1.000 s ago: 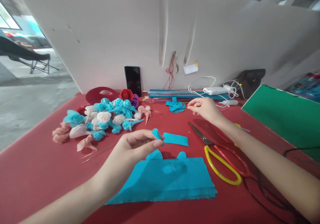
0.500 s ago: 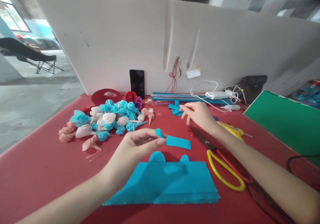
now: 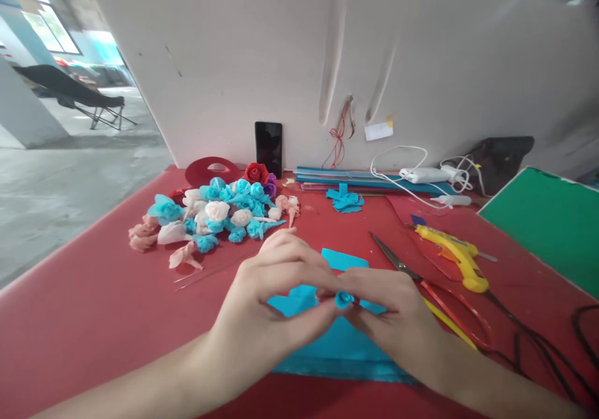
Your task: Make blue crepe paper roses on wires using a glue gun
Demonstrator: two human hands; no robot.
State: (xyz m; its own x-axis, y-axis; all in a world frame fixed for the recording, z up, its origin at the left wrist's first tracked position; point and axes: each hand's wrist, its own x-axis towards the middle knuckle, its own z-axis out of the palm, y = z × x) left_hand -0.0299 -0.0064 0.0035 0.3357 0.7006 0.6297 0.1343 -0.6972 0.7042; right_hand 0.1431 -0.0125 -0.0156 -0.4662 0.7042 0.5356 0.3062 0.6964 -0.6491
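Between my fingertips is a small rolled piece of blue crepe paper [image 3: 344, 300], its coiled end facing me. My left hand [image 3: 276, 288] pinches it from the left, and my right hand [image 3: 393, 303] closes on it from the other side. Below both hands lies a stack of blue crepe paper sheets [image 3: 337, 344], partly covered by them. Just past my fingers a blue paper strip [image 3: 345, 259] rests on the red table [image 3: 116, 319]. Scissors [image 3: 433, 288] with red and yellow handles lie right of my right hand.
Paper flowers [image 3: 218, 210] in blue, white and pink are heaped at the left, with thin wires [image 3: 201, 272] before them. A yellow glue gun [image 3: 452, 250] lies at the right. Blue scraps [image 3: 345, 199] and a phone [image 3: 269, 149] are further back. A green board [image 3: 547, 226] leans at right.
My right hand has come back from the blue scraps to meet my left hand, and both now hold the blue paper piece. The view has shifted slightly.
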